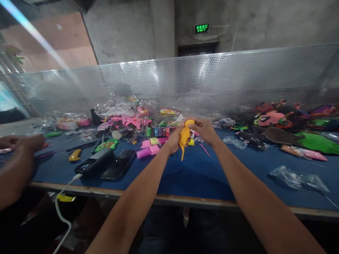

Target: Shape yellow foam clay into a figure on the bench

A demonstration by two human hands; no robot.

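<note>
A yellow-orange figure of soft modelling clay (185,134), with a rounded head and a thin tail hanging down, is held up over the blue table. My left hand (173,140) grips its body from the left side. The fingers of my right hand (206,129) are bent and pressed against its head and upper right side. Just left of my hands lie small pink and purple clay packets (143,153). A thin pink stick (205,150) rests on the table below my right hand.
A black phone (119,164) and a power bank (95,162) with a white cable lie left of my arms. A co-worker's hand (29,143) is at far left. Clay figures (274,120) and plastic bags (296,178) lie right; a perforated metal screen (225,77) stands behind.
</note>
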